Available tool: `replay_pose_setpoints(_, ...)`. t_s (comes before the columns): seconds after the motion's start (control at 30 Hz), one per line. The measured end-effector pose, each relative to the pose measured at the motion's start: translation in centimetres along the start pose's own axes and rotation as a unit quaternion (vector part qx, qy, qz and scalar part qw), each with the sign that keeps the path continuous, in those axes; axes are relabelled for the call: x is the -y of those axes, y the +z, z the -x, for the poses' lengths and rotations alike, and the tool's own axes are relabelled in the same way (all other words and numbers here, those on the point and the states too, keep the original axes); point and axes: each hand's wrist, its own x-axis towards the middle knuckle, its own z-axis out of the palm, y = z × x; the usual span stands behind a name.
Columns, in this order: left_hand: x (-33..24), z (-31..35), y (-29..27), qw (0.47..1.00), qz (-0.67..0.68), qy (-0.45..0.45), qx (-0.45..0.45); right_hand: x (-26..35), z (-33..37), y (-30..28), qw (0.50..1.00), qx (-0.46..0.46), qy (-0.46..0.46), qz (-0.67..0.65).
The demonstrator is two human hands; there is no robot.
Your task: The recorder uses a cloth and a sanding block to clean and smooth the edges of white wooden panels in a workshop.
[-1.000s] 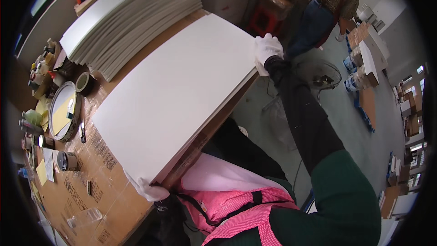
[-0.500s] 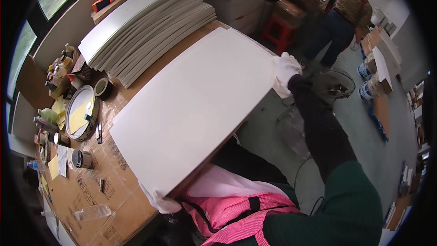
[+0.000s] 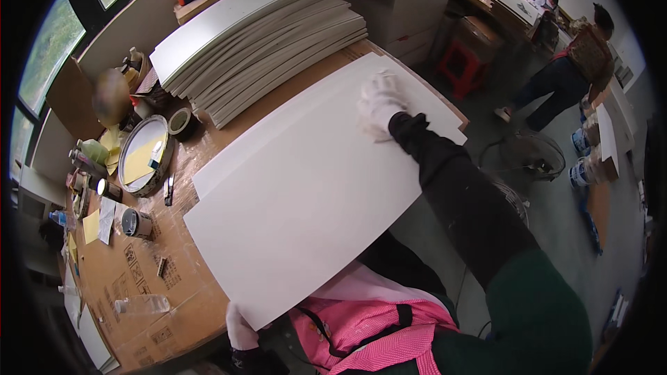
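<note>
A large white panel [image 3: 306, 194] lies slantwise in front of me, over another white sheet [image 3: 240, 160] whose far edge shows beyond it. My left hand [image 3: 241, 326], in a white glove, is closed on the panel's near left corner; part of its fingers is hidden by the edge. My right hand [image 3: 382, 101], also gloved in white, presses on the panel's far right part. A pale cloth [image 3: 379, 133] shows beneath its palm, partly hidden and blurred. The right arm reaches across the panel's right edge.
A tall stack of white panels [image 3: 271, 48] stands at the table's back. On the left are a round lid [image 3: 142, 146] with yellow paper, a tape roll [image 3: 182, 123], a utility knife [image 3: 169, 189], a dark jar [image 3: 136, 223] and a plastic bottle [image 3: 142, 304]. Beyond are a floor fan [image 3: 535, 156] and another person [image 3: 573, 69].
My right hand has moved from the panel's far right edge inward onto its surface. The panel now sits offset from the sheet beneath. The view has shifted, and the other person has stepped farther off.
</note>
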Motion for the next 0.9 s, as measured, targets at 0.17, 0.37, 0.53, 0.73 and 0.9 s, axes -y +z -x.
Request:
replay_pose_setpoints(0.17, -0.6, 0.3, 2.6, 0.997, -0.055, -0.042, -0.022, 14.9, 2.1, -11.0, 0.931, 0.077, -0.259, -0.246)
replay_pose_setpoints(0.37, 0.4, -0.7, 3.0, 1.000, -0.015, -0.005, -0.018, 27.2, 13.4, -15.9, 0.787, -0.126, -0.370, -0.478)
replay_pose_setpoints(0.53, 0.3, -0.5, 2.2, 1.000, -0.016, 0.014, -0.021, 15.5, 11.2, -20.8, 0.838, 0.164, -0.393, -0.340)
replay_pose_setpoints(0.73, 0.6, -1.1, 1.8, 0.999, -0.010, 0.026, -0.037, -8.6, 14.2, -7.1, 0.981, -0.170, -0.086, -0.025)
replay_pose_setpoints(0.9, 1.2, -0.6, 3.6, 0.988, 0.144, 0.055, 0.003, -17.7, 17.2, -5.0, 0.926, -0.009, 0.327, -0.188)
